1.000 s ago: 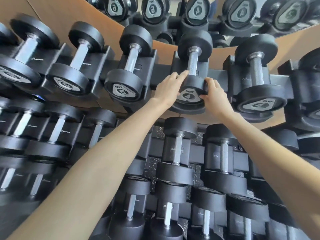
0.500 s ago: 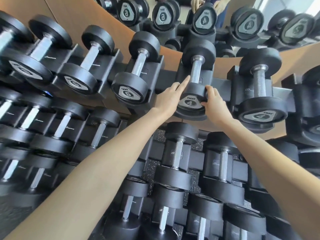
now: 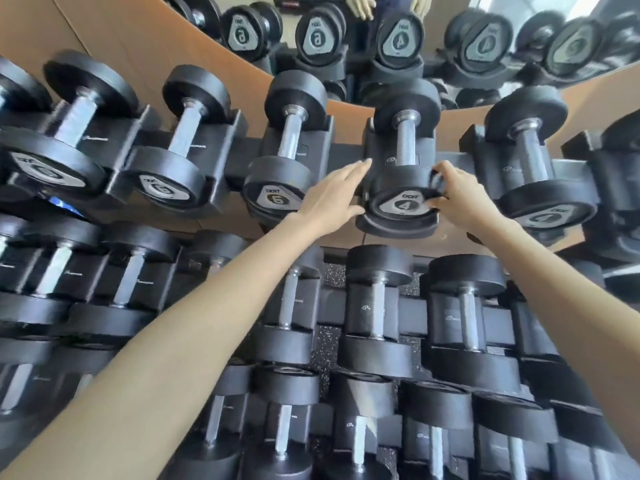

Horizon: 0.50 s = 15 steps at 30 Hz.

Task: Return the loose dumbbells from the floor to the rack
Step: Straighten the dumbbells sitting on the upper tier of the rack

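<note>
1. The black round-headed steel-handled dumbbell marked 4 (image 3: 404,190) sits in its cradle on the top tier of the black rack (image 3: 347,151).
2. The left hand (image 3: 330,199) has slipped off the near head, its fingers (image 3: 356,168) straight and together beside it.
3. The right hand (image 3: 462,199) still pinches the head's edge.
4. This dumbbell looks returned, with only the release left to do.

In the middle of the frame, the centre dumbbell (image 3: 403,202) is sitting on the top tier of the rack (image 3: 242,154), leaving a narrow gap on each side. The left gap, bounded by the dumbbell marked 6 (image 3: 277,192), is being filled by the left hand (image 3: 332,197), fingers straight. The right gap, bounded by a second dumbbell marked 4 (image 3: 543,202), is being taken by the right hand (image 3: 462,199), curling round the front head. The steel handle (image 3: 406,143) is lying bare from above (its two heads are walling it in front and back). Just below, middle-tier dumbbells (image 3: 377,306) are crowding the underside, slivers of speckled floor (image 3: 327,341) showing between them.
</note>
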Motion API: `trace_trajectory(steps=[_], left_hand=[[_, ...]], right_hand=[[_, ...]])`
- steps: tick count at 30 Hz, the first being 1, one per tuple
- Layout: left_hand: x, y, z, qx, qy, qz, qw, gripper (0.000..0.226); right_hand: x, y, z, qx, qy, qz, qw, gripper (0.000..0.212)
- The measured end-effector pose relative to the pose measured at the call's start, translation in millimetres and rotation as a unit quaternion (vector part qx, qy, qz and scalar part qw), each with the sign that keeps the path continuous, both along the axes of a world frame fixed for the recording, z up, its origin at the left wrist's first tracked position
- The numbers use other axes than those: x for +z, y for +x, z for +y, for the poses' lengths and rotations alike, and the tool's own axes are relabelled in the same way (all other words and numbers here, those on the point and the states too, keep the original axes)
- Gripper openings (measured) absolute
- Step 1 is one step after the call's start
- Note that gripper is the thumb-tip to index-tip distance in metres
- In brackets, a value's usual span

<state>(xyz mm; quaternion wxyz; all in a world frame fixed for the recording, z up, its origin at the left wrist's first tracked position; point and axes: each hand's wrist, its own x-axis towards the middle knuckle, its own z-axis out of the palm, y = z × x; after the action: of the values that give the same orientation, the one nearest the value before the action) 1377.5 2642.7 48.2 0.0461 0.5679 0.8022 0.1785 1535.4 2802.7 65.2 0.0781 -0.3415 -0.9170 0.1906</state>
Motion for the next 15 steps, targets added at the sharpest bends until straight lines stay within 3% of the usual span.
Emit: trace_trajectory(steps=[4,8,15], left_hand=[[-7,24,42,-0.012,-0.011,-0.067,0.998,0.088],[-6,27,52,0.032,0.018,-0.025,0.999,0.062],[-6,42,59,0.054,0.038,-0.002,0.998,0.066]], right_hand=[[0,0,0,-0.012,0.001,0.008,1.0,0.04],[-3,2,2,-0.001,0.0,0.012,1.0,0.042],[-13,9,6,-0.027,-0.021,0.044,0.998,0.042]])
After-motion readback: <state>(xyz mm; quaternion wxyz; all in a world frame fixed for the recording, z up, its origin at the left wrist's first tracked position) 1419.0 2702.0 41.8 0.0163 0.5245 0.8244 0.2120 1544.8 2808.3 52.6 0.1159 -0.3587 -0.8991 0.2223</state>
